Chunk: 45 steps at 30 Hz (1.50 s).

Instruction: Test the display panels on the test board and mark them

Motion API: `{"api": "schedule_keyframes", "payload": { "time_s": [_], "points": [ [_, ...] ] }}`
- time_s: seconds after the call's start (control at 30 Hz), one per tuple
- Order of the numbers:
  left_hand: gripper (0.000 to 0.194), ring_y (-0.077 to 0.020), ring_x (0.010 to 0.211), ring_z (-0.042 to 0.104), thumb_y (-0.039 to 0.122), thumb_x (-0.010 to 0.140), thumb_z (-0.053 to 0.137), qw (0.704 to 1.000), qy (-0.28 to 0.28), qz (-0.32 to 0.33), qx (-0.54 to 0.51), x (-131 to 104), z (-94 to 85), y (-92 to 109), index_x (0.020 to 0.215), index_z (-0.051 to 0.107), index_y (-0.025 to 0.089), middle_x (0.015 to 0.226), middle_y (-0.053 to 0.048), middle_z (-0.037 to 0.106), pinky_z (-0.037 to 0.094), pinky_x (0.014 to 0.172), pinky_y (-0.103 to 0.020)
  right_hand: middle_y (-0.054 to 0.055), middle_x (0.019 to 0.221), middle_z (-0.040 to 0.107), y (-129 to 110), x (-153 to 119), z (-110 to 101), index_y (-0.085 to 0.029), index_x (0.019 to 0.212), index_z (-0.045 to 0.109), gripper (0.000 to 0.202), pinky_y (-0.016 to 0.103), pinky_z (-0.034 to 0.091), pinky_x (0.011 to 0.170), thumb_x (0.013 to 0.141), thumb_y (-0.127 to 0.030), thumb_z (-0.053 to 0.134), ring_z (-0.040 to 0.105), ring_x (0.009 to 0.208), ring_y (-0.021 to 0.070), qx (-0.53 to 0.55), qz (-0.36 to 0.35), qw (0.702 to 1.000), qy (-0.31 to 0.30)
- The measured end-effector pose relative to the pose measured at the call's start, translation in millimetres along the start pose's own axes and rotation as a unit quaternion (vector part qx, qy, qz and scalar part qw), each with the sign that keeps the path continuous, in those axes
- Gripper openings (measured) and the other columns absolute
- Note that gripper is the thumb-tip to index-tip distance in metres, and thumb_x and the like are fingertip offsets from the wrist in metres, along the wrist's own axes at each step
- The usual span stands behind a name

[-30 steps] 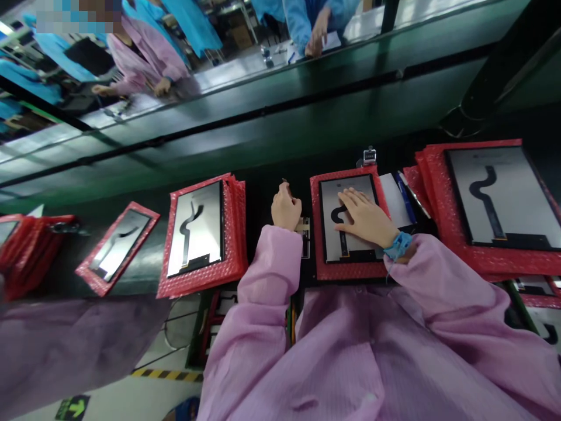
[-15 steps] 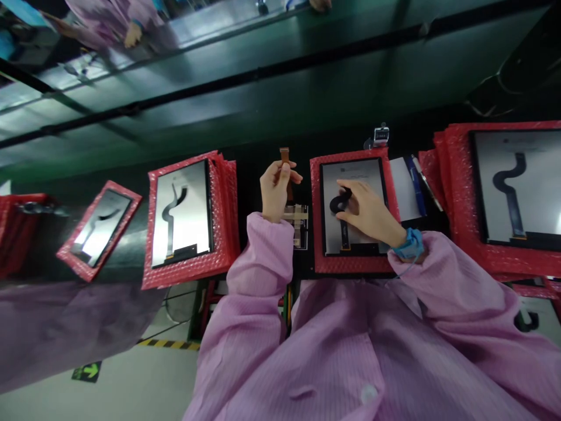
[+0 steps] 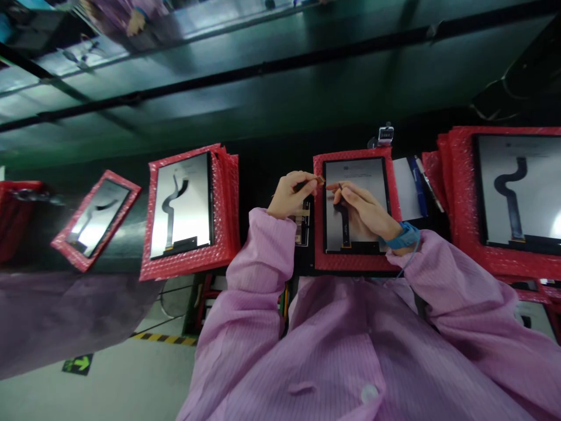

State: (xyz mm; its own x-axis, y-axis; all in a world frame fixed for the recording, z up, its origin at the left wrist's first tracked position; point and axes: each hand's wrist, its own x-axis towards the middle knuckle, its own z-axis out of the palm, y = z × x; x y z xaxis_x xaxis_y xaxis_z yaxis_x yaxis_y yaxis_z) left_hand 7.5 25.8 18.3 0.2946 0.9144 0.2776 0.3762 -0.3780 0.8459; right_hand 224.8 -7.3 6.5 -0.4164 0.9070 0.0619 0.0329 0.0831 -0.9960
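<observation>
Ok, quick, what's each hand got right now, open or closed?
Left hand: closed, pinching a small brown strip at the fingertips.
Right hand: closed, fingertips pinching the upper part of the black ribbon cable.

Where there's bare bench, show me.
Bare bench shows between the left hand and the red stack to its left, and between that stack and the small screen. It's crowded around the right hand: middle screen, paper, pens and right stack sit close together.
</observation>
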Motion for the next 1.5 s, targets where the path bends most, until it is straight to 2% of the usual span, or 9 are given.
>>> {"api": "schedule_keyframes", "payload": {
  "time_s": [0.07, 0.17, 0.23, 0.33, 0.77, 1.1, 1.5],
  "points": [
    [0.023, -0.0183, 0.073, 0.063, 0.036, 0.089, 0.058, 0.999, -0.024, 0.020, 0.043, 0, 1.0, 2, 0.075, 0.070, 0.022, 0.067, -0.001, 0.070, 0.047, 0.092, -0.038, 0.007, 0.122, 0.064, -1, 2, -4, -0.022, 0.078, 0.057, 0.037, 0.045, 0.044, 0.104, 0.097, -0.052, 0.048, 0.058, 0.112, 0.0234, -0.063, -0.038, 0.997, -0.012],
    [0.021, -0.0180, 0.072, 0.063, 0.032, 0.085, 0.056, 0.994, -0.062, 0.027, 0.090, 0, 3.1, 4, 0.070, 0.068, 0.023, 0.069, 0.000, 0.072, 0.042, 0.098, -0.041, 0.007, 0.116, 0.065, 0, 4, -8, -0.022, 0.075, 0.052, 0.031, 0.047, 0.039, 0.104, 0.099, -0.040, 0.044, 0.054, 0.108, 0.0237, -0.183, -0.106, 0.977, -0.014],
    [0.021, -0.0177, 0.073, 0.063, 0.033, 0.084, 0.056, 0.990, -0.088, 0.029, 0.108, 0, 4.8, 4, 0.069, 0.066, 0.023, 0.072, 0.001, 0.072, 0.040, 0.100, -0.042, 0.008, 0.112, 0.065, 2, 5, -9, -0.022, 0.076, 0.053, 0.030, 0.048, 0.037, 0.103, 0.099, -0.036, 0.040, 0.052, 0.105, 0.0242, -0.249, -0.141, 0.958, -0.010],
    [0.019, -0.0177, 0.074, 0.064, 0.032, 0.083, 0.056, 0.985, -0.118, 0.037, 0.121, -2, 6.7, 5, 0.068, 0.064, 0.022, 0.074, 0.001, 0.071, 0.037, 0.103, -0.044, 0.009, 0.110, 0.064, 4, 6, -7, -0.022, 0.078, 0.054, 0.030, 0.049, 0.037, 0.101, 0.100, -0.034, 0.038, 0.049, 0.106, 0.0255, -0.290, -0.162, 0.943, -0.006],
    [0.016, -0.0166, 0.074, 0.061, 0.028, 0.082, 0.055, 0.976, -0.164, 0.016, 0.141, -2, 6.4, 13, 0.069, 0.063, 0.022, 0.072, 0.002, 0.069, 0.029, 0.106, -0.045, 0.012, 0.112, 0.062, 7, 8, -6, -0.021, 0.085, 0.062, 0.028, 0.054, 0.038, 0.100, 0.099, -0.030, 0.039, 0.047, 0.108, 0.0284, -0.338, -0.184, 0.922, -0.040],
    [0.018, -0.0180, 0.077, 0.063, 0.030, 0.085, 0.055, 0.978, -0.151, 0.020, 0.144, -4, 7.3, 12, 0.071, 0.063, 0.022, 0.075, 0.002, 0.070, 0.029, 0.105, -0.045, 0.010, 0.116, 0.062, 8, 9, -8, -0.022, 0.085, 0.061, 0.031, 0.051, 0.035, 0.106, 0.101, -0.034, 0.037, 0.045, 0.112, 0.0274, -0.309, -0.130, 0.940, -0.059],
    [0.024, -0.0165, 0.075, 0.061, 0.035, 0.089, 0.053, 0.973, -0.167, 0.037, 0.158, -6, 7.7, 10, 0.073, 0.063, 0.021, 0.073, 0.002, 0.068, 0.027, 0.105, -0.045, 0.011, 0.119, 0.062, 11, 10, -10, -0.020, 0.095, 0.065, 0.032, 0.051, 0.034, 0.108, 0.101, -0.036, 0.038, 0.045, 0.115, 0.0281, -0.324, -0.126, 0.934, -0.086]
  ]
}}
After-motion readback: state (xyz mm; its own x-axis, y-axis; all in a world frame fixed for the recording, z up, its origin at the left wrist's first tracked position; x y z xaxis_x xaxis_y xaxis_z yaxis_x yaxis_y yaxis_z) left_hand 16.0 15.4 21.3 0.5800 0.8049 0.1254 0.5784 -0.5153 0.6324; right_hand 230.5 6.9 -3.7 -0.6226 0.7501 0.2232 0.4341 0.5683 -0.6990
